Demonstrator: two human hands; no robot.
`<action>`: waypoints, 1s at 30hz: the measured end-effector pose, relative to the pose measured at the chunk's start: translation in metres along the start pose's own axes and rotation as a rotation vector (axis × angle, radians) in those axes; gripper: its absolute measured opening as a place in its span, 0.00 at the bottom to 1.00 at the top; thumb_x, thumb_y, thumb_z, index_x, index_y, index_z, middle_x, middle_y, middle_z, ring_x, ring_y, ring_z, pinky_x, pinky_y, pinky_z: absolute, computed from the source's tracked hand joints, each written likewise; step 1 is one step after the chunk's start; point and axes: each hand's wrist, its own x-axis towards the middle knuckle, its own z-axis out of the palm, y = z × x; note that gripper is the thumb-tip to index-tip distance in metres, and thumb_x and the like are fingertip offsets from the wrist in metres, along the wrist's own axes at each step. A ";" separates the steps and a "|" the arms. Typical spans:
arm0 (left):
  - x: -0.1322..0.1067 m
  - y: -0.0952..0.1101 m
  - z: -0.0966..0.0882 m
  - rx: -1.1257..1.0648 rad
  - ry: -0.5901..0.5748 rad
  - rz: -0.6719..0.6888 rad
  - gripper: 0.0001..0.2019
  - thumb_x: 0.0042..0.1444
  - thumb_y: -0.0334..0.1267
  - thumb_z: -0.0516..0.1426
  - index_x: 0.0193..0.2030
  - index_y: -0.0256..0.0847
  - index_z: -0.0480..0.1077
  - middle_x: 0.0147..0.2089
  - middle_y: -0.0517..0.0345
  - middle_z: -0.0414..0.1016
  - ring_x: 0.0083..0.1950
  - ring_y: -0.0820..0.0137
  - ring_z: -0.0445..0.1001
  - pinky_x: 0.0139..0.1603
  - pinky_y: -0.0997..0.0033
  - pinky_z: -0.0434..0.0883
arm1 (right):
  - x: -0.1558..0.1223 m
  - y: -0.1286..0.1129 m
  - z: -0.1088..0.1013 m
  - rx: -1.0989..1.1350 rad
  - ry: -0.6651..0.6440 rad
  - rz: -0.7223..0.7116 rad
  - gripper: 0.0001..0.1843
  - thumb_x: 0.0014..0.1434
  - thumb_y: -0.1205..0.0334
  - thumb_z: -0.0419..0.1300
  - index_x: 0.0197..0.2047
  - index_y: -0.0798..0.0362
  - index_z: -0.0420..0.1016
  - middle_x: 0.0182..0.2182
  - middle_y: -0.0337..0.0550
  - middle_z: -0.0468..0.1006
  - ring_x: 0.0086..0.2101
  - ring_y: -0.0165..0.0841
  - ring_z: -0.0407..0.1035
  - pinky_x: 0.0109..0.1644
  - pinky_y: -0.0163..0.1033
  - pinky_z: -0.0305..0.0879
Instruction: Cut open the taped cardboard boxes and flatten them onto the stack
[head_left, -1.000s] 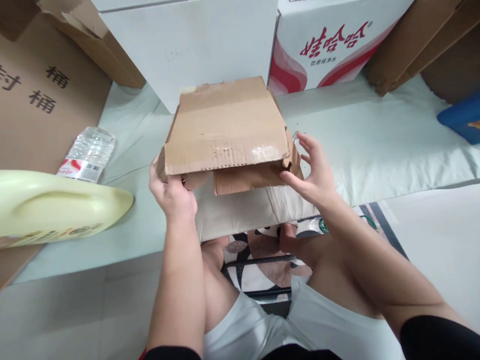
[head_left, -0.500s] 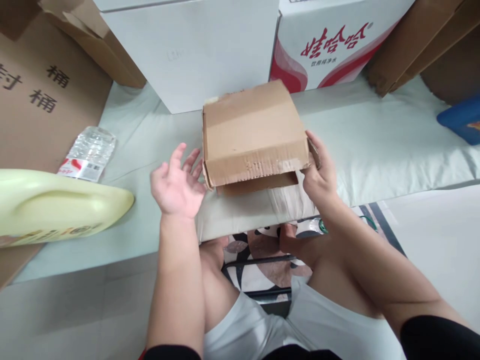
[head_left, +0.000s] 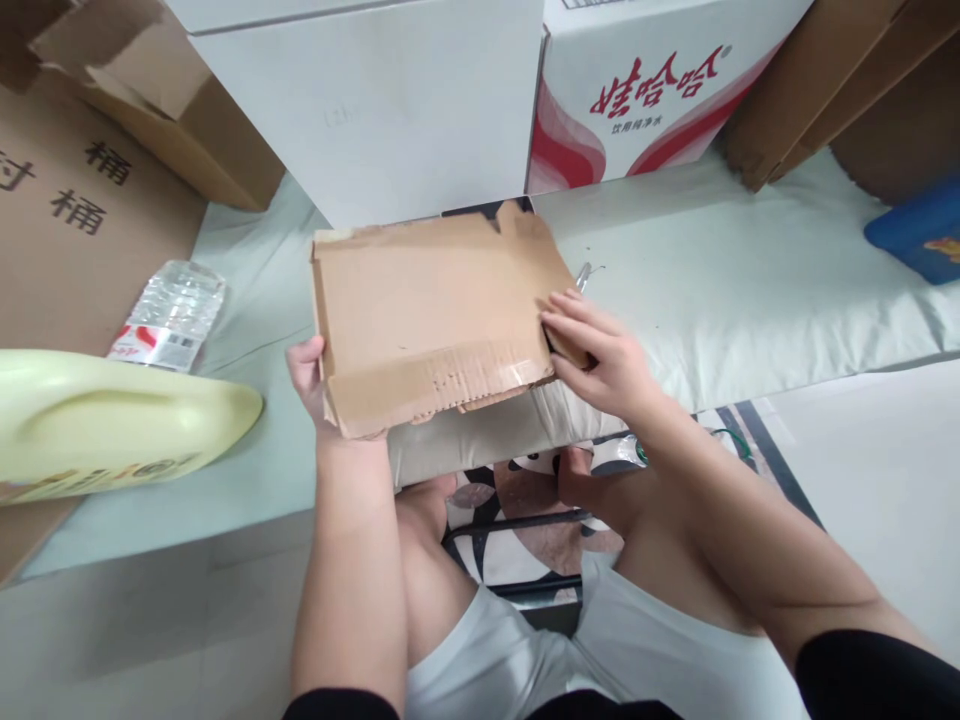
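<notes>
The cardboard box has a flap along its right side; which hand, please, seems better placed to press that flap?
Probably the right hand: its fingers touch that side, beside the flap, while the left hand, partly hidden, is at the opposite edge of the cardboard box.

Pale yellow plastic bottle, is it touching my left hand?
Apart. The head view shows a strip of pale green cloth between the bottle and your left hand.
</notes>
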 end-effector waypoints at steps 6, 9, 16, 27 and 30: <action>0.003 -0.005 -0.004 -0.345 0.141 -0.136 0.23 0.49 0.50 0.53 0.47 0.43 0.76 0.40 0.52 0.86 0.55 0.53 0.81 0.50 0.57 0.78 | 0.000 -0.003 0.005 -0.008 -0.291 0.021 0.33 0.70 0.39 0.52 0.71 0.44 0.68 0.71 0.47 0.67 0.72 0.53 0.56 0.75 0.70 0.53; 0.002 -0.001 0.000 -0.523 0.219 -0.146 0.28 0.55 0.48 0.47 0.56 0.40 0.74 0.41 0.50 0.86 0.49 0.58 0.83 0.44 0.63 0.77 | 0.006 0.002 -0.005 0.038 0.030 0.237 0.30 0.70 0.40 0.51 0.68 0.44 0.69 0.71 0.47 0.67 0.73 0.50 0.56 0.76 0.68 0.53; -0.014 0.021 0.015 -0.655 0.249 -0.181 0.31 0.65 0.45 0.38 0.66 0.41 0.70 0.40 0.51 0.86 0.33 0.63 0.80 0.36 0.65 0.75 | 0.009 0.010 -0.042 0.854 -0.012 0.925 0.33 0.37 0.33 0.73 0.38 0.49 0.80 0.39 0.50 0.86 0.41 0.50 0.82 0.49 0.57 0.81; -0.012 0.017 0.010 -0.595 -0.289 -0.399 0.33 0.49 0.65 0.59 0.60 0.54 0.75 0.60 0.43 0.80 0.62 0.42 0.76 0.54 0.42 0.76 | -0.080 -0.029 -0.130 0.309 1.015 0.903 0.24 0.31 0.50 0.73 0.33 0.43 0.71 0.46 0.43 0.84 0.54 0.48 0.78 0.52 0.52 0.81; -0.013 0.014 0.009 -0.591 -0.356 -0.397 0.32 0.46 0.63 0.64 0.58 0.54 0.77 0.60 0.44 0.80 0.62 0.43 0.77 0.55 0.44 0.76 | -0.126 -0.028 -0.171 -0.035 1.023 1.134 0.21 0.35 0.51 0.71 0.34 0.41 0.69 0.47 0.46 0.83 0.50 0.49 0.80 0.36 0.47 0.79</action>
